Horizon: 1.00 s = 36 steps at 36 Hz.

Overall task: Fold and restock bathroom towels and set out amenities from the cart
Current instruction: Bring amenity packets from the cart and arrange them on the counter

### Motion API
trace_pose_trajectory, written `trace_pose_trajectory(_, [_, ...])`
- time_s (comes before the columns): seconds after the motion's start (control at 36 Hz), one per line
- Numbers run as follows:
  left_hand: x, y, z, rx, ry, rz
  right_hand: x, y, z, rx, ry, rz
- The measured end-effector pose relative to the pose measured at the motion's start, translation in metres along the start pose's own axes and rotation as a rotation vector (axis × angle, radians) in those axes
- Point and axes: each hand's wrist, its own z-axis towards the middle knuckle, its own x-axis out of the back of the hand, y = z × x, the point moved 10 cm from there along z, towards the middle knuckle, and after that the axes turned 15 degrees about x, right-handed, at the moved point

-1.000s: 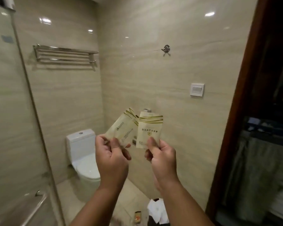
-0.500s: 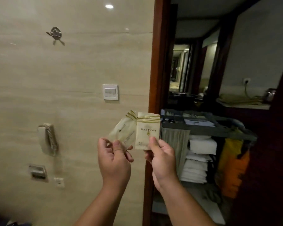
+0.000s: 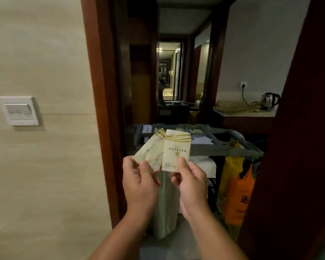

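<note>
Both hands are raised in front of me, each pinching a cream amenity packet with gold stripes. My left hand (image 3: 139, 182) holds the tilted left packet (image 3: 150, 150) by its lower corner. My right hand (image 3: 191, 182) holds the upright right packet (image 3: 176, 150) with the thumb on its lower edge. The right packet overlaps the left one's edge. Behind them, through the doorway, stands the grey housekeeping cart (image 3: 223, 151) with folded white towels (image 3: 204, 164) on its shelf.
A dark wood door frame (image 3: 99, 109) rises at left of the doorway, with a tiled wall and a white light switch (image 3: 19, 111) beside it. An orange bag (image 3: 236, 196) hangs on the cart. A kettle (image 3: 269, 100) stands on a counter at right.
My view has swung right from the toilet and towel rack to the doorway and cart. Both hands keep the same hold on the packets.
</note>
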Motion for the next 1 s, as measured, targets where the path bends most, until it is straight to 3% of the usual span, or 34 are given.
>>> trace_pose_trajectory(0.39, [-0.178,-0.066,0.114,-0.001,0.035,0.003,0.067,0.082,0.196,-0.043,0.041,0.016])
trace_pose_trajectory(0.56, [-0.235,-0.126,0.193,0.125,0.042,0.007,0.069,0.143,0.282,-0.068,0.040,-0.012])
trace_pose_trajectory(1.0, [-0.408,-0.218,0.389,0.233,-0.053,0.063,0.093,0.266,0.505,-0.061,0.118,-0.265])
